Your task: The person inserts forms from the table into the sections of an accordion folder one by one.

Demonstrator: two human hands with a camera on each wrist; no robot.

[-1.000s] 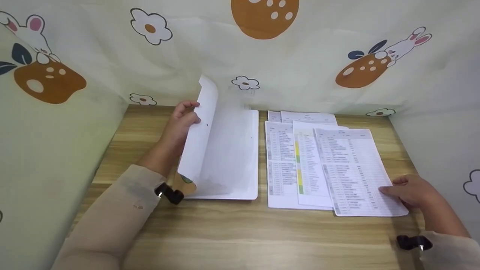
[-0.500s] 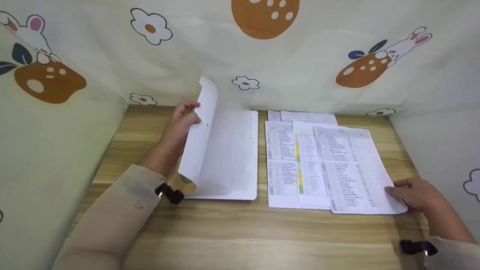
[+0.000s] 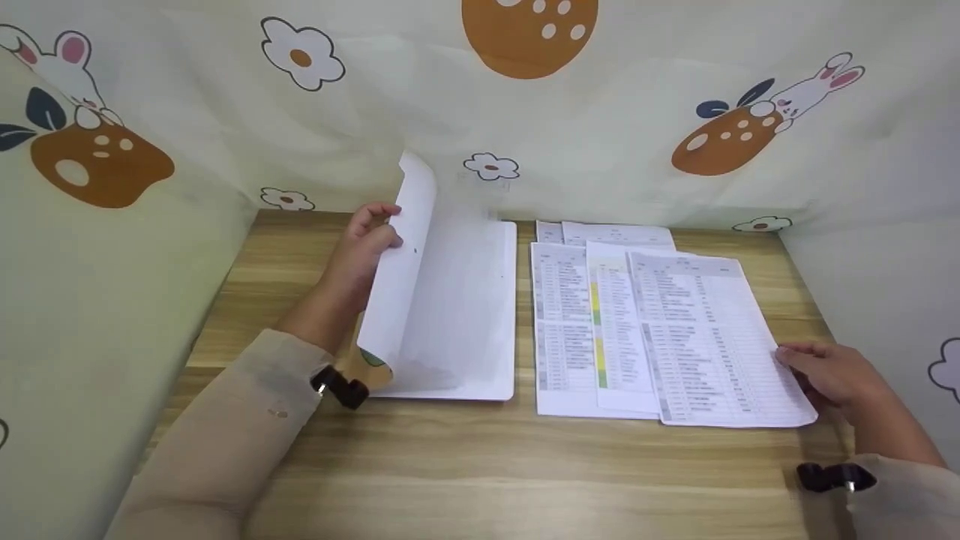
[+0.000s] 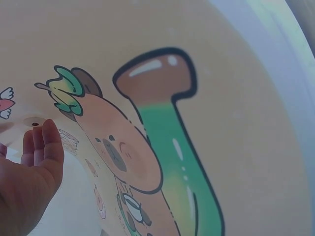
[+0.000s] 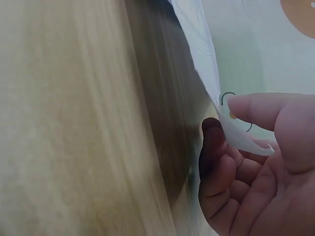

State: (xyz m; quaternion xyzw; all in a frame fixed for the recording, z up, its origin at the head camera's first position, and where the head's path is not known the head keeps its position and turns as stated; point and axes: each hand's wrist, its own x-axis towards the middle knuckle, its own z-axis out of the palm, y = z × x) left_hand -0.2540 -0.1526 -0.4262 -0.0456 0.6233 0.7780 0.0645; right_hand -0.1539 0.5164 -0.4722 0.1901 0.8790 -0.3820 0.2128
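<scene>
On the left of the head view lies an opened folder (image 3: 469,315), white inside. My left hand (image 3: 352,262) holds its raised, curling cover (image 3: 397,277) by the left edge. In the left wrist view the cover's tan outside shows a cartoon animal (image 4: 118,147) and a green shape with a brown top. At the right, my right hand (image 3: 840,379) pinches the right edge of a printed sheet (image 3: 705,337), the top one of an overlapping row. The right wrist view shows the paper (image 5: 209,83) between thumb and fingers, its edge lifted from the table.
Left of that sheet lie a page with yellow and green cells (image 3: 619,337) and another printed page (image 3: 559,360). More pages (image 3: 619,234) stick out behind them. The wooden table (image 3: 525,480) ends at a patterned curtain (image 3: 600,135) at the back and sides.
My right hand has shifted slightly right along the sheet's edge, and the sheet's lower end has moved a little left and up. The left hand and the cover stay put.
</scene>
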